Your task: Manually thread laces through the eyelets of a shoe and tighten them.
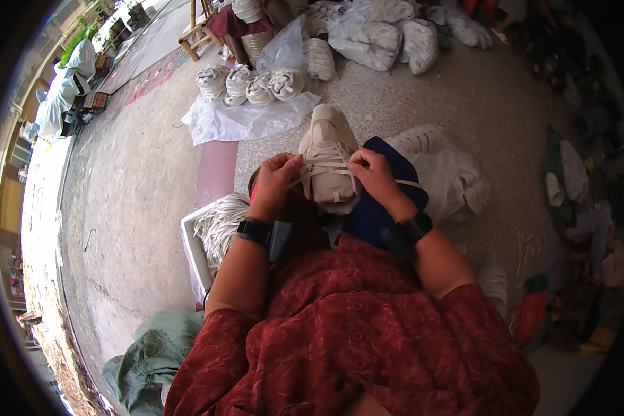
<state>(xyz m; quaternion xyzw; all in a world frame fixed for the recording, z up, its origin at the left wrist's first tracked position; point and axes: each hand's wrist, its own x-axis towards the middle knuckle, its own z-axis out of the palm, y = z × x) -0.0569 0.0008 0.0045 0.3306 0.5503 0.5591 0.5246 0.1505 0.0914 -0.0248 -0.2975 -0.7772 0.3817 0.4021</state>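
Note:
A beige shoe rests between my knees, toe pointing away from me and opening toward me. Pale shoelaces run across its front in several rows. At the shoe's left side my left hand is closed in a pinch on a lace. My right hand pinches lace at the right side, and a loose length shows beyond that hand. Dark blue cloth lies over my right leg under the shoe. The fingertips partly hide where the lace enters the eyelets.
A white box heaped with laces stands by my left leg. Ahead, several shoes sit on a plastic sheet. Bagged shoes lie beyond, and another bag is on my right. A person sits at the top.

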